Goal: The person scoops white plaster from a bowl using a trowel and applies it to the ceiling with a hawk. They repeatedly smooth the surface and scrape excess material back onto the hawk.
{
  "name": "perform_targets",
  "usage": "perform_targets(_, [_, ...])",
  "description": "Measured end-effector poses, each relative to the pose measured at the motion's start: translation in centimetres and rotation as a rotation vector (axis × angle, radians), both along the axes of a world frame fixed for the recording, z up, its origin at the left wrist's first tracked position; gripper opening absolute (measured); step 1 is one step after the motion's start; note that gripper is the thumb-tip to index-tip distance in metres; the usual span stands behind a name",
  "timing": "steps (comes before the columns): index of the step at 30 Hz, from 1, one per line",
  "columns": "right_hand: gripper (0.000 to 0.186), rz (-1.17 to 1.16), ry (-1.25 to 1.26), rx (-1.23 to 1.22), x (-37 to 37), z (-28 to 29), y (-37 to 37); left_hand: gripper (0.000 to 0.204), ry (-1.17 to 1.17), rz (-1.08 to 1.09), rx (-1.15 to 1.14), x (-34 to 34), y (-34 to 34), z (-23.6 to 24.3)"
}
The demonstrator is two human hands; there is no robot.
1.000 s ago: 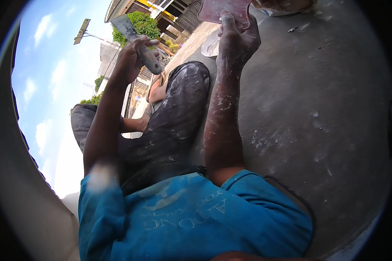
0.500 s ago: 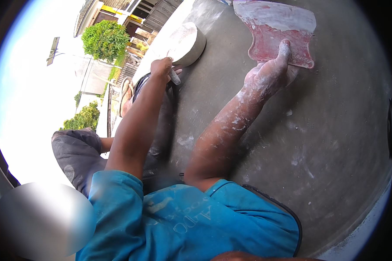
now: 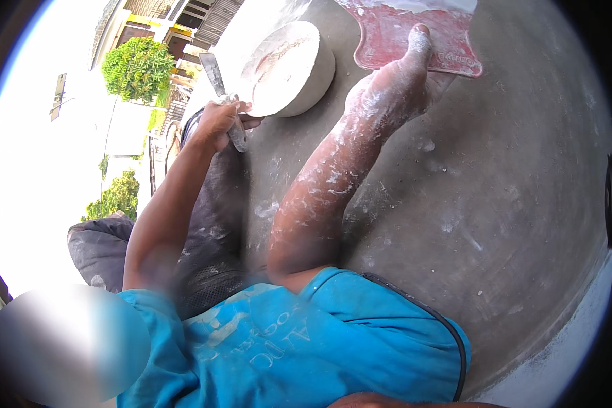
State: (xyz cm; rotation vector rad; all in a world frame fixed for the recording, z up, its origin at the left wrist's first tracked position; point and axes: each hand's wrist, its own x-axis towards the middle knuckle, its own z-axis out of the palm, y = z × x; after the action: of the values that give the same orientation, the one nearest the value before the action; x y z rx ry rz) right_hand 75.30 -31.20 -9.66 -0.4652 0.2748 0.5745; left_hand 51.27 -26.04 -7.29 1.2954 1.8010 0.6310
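Note:
In my left hand (image 3: 223, 124) is a putty knife (image 3: 212, 72), its grey blade pointing up beside the tub and its handle end showing below my fingers. That hand is at the near left rim of a round whitish tub (image 3: 323, 71), which has pale white paste inside. My right hand (image 3: 398, 85), dusted with white, grips a red plastic spreader (image 3: 449, 44) with curved-in sides, my thumb lying along its face. White paste covers the spreader's far part, which runs out of the top of the view.
A grey, white-spotted concrete floor (image 3: 442, 224) spreads to the right. My legs in dark trousers (image 3: 211, 204) are on the left, with a cord (image 3: 428, 313) by my right side. Outside stand a green tree (image 3: 137, 69) and a house (image 3: 177, 30).
The putty knife has come up from the tub, and its blade now shows. My left hand has shifted left. The whole view has moved, putting the spreader partly beyond the top edge.

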Motion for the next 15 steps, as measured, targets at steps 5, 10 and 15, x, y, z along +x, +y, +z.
perform_targets(5, [0.057, -0.09, -0.016, -0.055, 1.5, -0.7, -1.8, 0.042, 0.347, -0.24, -0.082, 3.3, -3.6, 3.4])
perform_targets(10, [0.057, -0.138, -0.035, -0.112, 2.5, -1.4, -2.7, 0.053, 0.856, -0.669, -0.129, 2.1, -1.7, 6.7])
perform_targets(15, [0.054, -0.068, -0.023, -0.195, 2.2, -1.4, -2.5, 0.036, 1.074, -0.736, -0.003, 4.4, 0.7, 7.7])
